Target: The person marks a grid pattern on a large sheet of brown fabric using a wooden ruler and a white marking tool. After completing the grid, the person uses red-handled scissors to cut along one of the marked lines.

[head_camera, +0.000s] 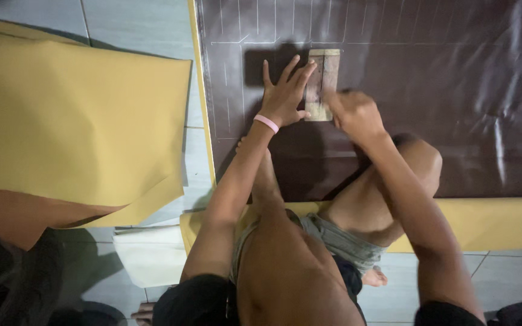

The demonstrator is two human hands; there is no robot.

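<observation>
With spread fingers the left hand (283, 96) is pinning a small rectangular wooden block (322, 84) flat on the dark brown leatherette sheet (454, 108), while the right hand (354, 113), its closed blurred grip unreadable, is working alongside; any slip could skew the marking.

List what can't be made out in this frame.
- Right hand: motion-blurred in the head view; whether it holds a marking tool cannot be told.
- Wooden block: its left edge is covered by the left hand; its lower right by the right hand.
- Brown sheet: cut off by the top and right edges; the person's legs cover part of it.
- Yellow sheet: cut off at the left edge.
- Bottom left corner: too dark to identify.
</observation>
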